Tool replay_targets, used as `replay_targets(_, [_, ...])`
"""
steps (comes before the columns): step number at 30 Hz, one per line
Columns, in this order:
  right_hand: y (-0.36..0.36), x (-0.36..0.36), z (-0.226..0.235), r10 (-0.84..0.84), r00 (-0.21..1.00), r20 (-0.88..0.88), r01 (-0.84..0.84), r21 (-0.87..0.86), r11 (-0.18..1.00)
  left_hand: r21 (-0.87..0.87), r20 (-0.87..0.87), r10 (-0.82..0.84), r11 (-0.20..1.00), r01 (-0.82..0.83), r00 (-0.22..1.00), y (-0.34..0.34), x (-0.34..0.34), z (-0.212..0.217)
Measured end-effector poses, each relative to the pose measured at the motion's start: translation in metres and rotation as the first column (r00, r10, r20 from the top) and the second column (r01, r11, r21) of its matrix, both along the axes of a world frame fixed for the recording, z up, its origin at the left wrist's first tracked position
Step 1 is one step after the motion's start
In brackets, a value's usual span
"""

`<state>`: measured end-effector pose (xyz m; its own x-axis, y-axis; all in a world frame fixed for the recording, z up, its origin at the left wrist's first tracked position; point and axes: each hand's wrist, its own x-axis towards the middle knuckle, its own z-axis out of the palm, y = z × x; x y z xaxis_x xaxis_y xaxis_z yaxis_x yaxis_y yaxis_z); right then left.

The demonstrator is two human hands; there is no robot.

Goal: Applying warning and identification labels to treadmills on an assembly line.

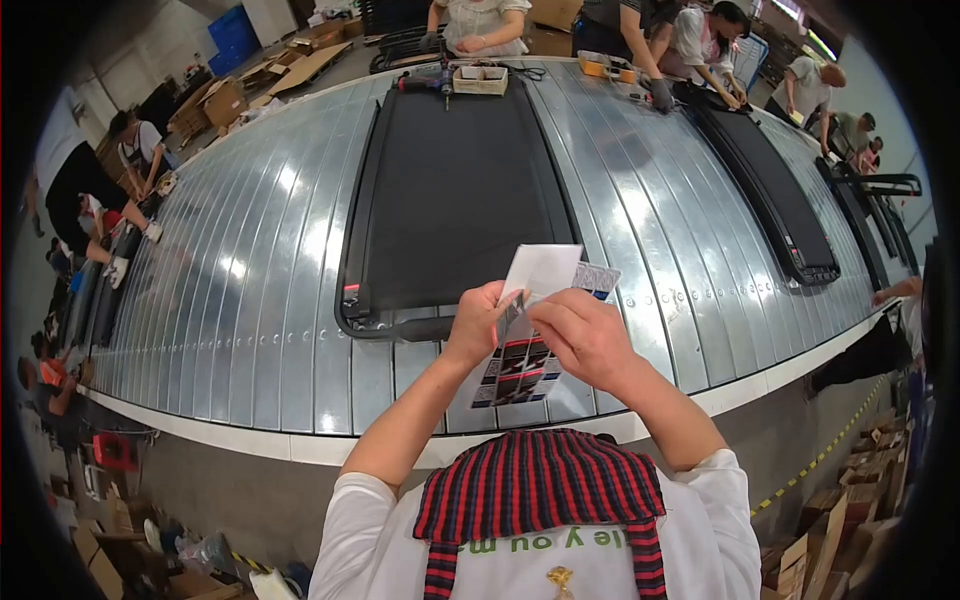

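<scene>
Printed sheets [519, 370] are clamped between fingers [510, 299] of the left hand [477, 325] and right hand [588, 338].

- From afar, I see passage over the metal slats [250, 290] left of the nearest black panel [450, 180].
- Another lane separates it from the right-hand black panel [768, 195].
- Printed sheets [520, 368] obstruct the nearest panel's near edge; an open box [479, 87], its far end.

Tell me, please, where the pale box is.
The box sits top centre in the head view, at the black panel's far end, right of a power tool.
</scene>
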<state>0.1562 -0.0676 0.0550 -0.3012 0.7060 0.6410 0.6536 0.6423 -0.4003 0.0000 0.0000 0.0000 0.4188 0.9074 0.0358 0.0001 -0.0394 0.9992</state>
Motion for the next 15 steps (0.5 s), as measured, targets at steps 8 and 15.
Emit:
replay_targets(8, [0.005, -0.011, 0.005, -0.018, 0.961, 0.277, -0.029, 0.167, 0.986, 0.146, -0.285, -0.096, 0.979, 0.142, 0.954, -0.006, -0.012, 0.025])
replay_targets(15, [0.002, 0.000, -0.007, 0.097, 0.956, 0.277, -0.113, 0.044, 0.993, 0.193, -0.315, 0.046, 0.981, 0.017, 0.948, -0.002, -0.013, -0.006])
